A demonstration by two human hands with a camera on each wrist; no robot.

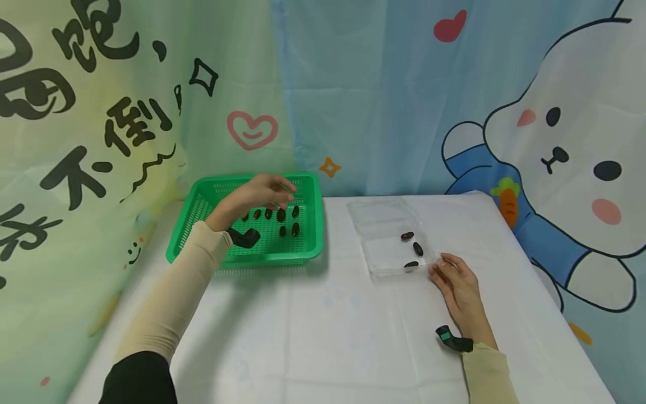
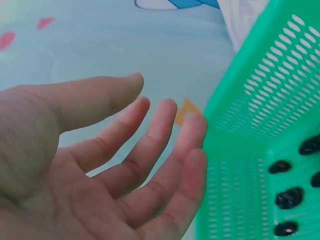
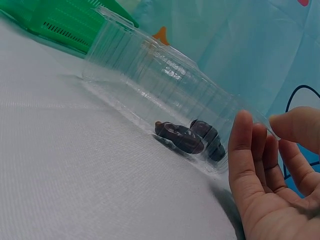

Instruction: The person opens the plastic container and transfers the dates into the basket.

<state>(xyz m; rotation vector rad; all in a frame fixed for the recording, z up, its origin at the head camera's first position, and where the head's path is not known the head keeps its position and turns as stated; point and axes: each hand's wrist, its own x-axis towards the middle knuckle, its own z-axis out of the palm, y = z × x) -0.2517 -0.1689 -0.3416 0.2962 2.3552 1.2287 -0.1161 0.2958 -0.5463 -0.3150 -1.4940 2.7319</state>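
My left hand hovers over the green plastic basket, its fingers loosely bent. In the left wrist view nothing lies between the thumb and fingers, which overlap the basket's edge. Several dark, wrinkled dates lie spread on the basket floor. With its thumb and fingers, my right hand pinches the near right corner rim of a clear plastic box. Three dates sit in the box's right half, one date beside the right wall. Two of them show as glossy brown dates through the box wall in the right wrist view.
A white cloth covers the table under both containers. Behind it hangs a printed curtain with a cartoon bear and lettering. Each wrist carries a small black mount, the left mount overlapping the basket and the right mount above the cloth.
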